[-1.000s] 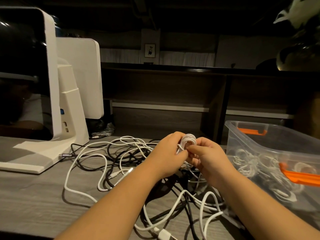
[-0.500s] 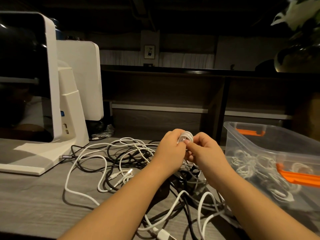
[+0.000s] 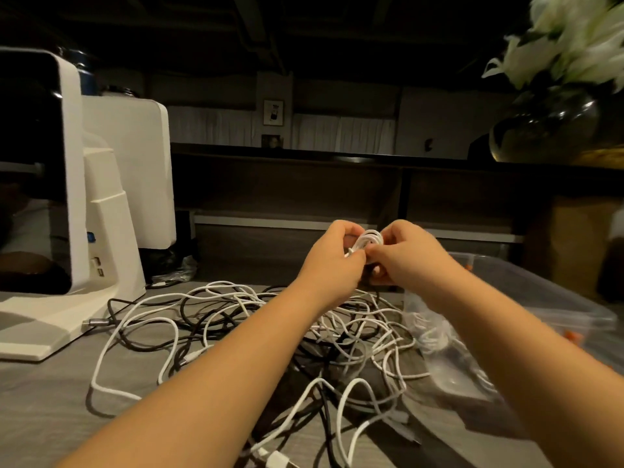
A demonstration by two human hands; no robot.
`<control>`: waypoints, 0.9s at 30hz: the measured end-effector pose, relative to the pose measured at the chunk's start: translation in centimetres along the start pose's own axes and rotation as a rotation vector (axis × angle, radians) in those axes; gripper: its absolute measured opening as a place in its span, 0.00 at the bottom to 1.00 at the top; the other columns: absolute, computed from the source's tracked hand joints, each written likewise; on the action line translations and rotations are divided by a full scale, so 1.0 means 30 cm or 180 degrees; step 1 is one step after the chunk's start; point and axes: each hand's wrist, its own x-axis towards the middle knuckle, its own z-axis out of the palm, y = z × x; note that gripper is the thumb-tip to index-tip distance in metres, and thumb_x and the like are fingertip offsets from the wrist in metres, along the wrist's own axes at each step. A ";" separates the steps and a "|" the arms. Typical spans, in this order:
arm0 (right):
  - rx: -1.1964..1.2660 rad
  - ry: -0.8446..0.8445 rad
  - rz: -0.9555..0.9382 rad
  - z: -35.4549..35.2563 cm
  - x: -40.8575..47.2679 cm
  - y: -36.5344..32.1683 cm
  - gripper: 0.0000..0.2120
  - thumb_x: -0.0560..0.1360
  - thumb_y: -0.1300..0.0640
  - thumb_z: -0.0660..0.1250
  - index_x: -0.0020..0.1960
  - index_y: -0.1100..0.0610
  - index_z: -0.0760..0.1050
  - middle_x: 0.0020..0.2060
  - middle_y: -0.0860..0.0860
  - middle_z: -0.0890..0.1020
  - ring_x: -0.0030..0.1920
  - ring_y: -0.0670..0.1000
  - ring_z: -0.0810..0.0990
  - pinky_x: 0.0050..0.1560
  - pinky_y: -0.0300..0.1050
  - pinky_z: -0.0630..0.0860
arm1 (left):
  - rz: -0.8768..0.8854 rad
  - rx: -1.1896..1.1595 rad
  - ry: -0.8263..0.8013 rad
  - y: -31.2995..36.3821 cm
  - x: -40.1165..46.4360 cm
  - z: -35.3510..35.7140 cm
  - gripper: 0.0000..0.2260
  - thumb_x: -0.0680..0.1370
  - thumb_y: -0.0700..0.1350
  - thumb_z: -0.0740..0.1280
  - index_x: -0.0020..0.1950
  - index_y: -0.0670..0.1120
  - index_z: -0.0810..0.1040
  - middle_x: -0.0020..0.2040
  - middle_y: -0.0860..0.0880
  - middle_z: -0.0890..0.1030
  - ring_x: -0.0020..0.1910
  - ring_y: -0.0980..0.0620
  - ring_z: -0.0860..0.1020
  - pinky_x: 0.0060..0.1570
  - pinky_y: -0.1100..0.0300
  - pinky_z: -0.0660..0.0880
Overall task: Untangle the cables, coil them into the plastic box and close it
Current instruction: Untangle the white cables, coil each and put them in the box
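Both hands, L (image 3: 332,261) & R (image 3: 410,256), pinch small white cable coil (image 3: 369,239), held above desk (image 3: 44,407). Step: finishing the wrap, prob. tucking end. Next: drop coil in plastic box (image 3: 553,298) at right, already holding coils. Tangled cables (image 3: 236,332), white & black, remain. White monitor stand (image 3: 101,231) left; no lid seen.

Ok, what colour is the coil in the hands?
White, seen in the head view: the coil held between both hands.

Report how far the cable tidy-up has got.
Done: some white coils already lie in the plastic box. In hand: the left hand and right hand hold a small white coil. Left: the tangled cables on the desk, then closing the box.
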 end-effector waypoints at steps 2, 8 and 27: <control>-0.0725 0.0012 -0.0253 -0.079 0.003 -0.016 0.09 0.75 0.55 0.70 0.52 0.54 0.73 0.45 0.54 0.81 0.45 0.54 0.82 0.48 0.56 0.82 | 0.0097 0.0025 -0.0116 0.034 0.010 0.032 0.08 0.82 0.42 0.64 0.58 0.54 0.72 0.52 0.56 0.78 0.49 0.56 0.78 0.47 0.57 0.77; -0.1667 0.0212 -0.0446 -0.273 -0.010 0.001 0.08 0.73 0.54 0.72 0.46 0.53 0.73 0.40 0.50 0.78 0.40 0.48 0.76 0.33 0.43 0.68 | 0.0275 0.0294 -0.0589 0.152 0.040 0.154 0.13 0.77 0.39 0.66 0.61 0.49 0.73 0.53 0.52 0.79 0.51 0.50 0.78 0.56 0.46 0.78; -0.2467 -0.0026 -0.0443 -0.294 -0.030 0.033 0.10 0.73 0.54 0.71 0.51 0.55 0.74 0.47 0.53 0.80 0.45 0.52 0.77 0.44 0.46 0.74 | 0.0401 0.1327 -0.1096 0.195 0.050 0.196 0.19 0.77 0.44 0.71 0.67 0.48 0.73 0.62 0.48 0.79 0.59 0.48 0.77 0.58 0.53 0.75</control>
